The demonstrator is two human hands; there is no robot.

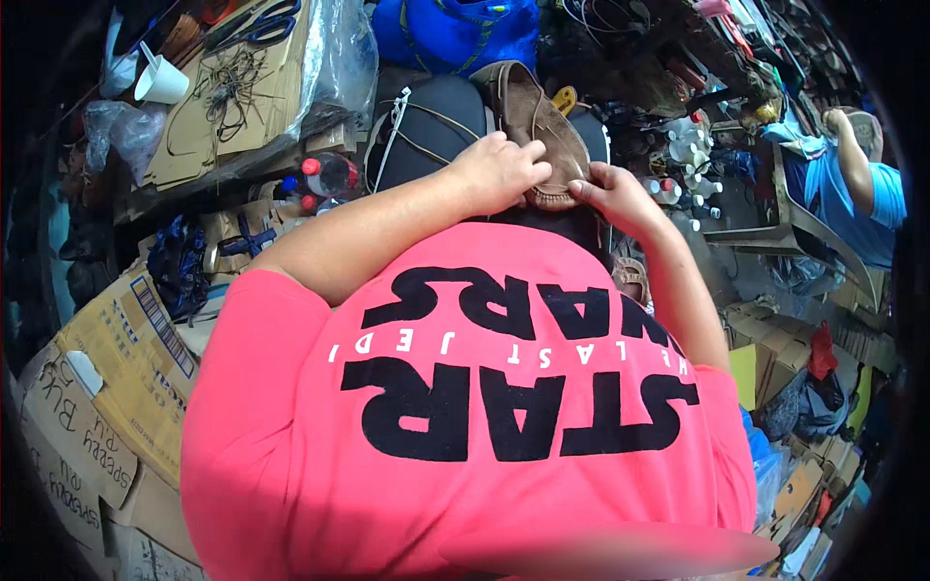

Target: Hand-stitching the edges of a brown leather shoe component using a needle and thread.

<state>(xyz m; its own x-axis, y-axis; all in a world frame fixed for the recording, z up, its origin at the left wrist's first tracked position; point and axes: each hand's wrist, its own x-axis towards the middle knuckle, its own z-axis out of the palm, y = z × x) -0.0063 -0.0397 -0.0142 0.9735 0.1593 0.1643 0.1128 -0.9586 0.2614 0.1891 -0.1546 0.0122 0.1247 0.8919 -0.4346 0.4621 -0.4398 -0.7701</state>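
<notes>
A brown suede moccasin-style shoe [550, 131] lies in front of my chest, its stitched toe towards me. My left hand [496, 172] is at the left of its toe, fingers curled in; whatever sits between the fingertips is too small to make out. At the right of the toe, my right hand [620, 197] pinches the shoe's edge between thumb and fingers. Beneath the shoe is a dark grey rounded surface [450, 111], with a tan cord [423, 145] and a thin white strip [399, 108] on its left part. A small yellow-orange piece [565, 99] shows beside the shoe.
At the left, cardboard sheets [184, 126] carry dark threads [232, 92], scissors [274, 24] and a white cup [162, 79]. A dark bottle with a red cap [331, 175] stands near my left forearm. Several small bottles [690, 145] and a person in blue [877, 194] are at the right.
</notes>
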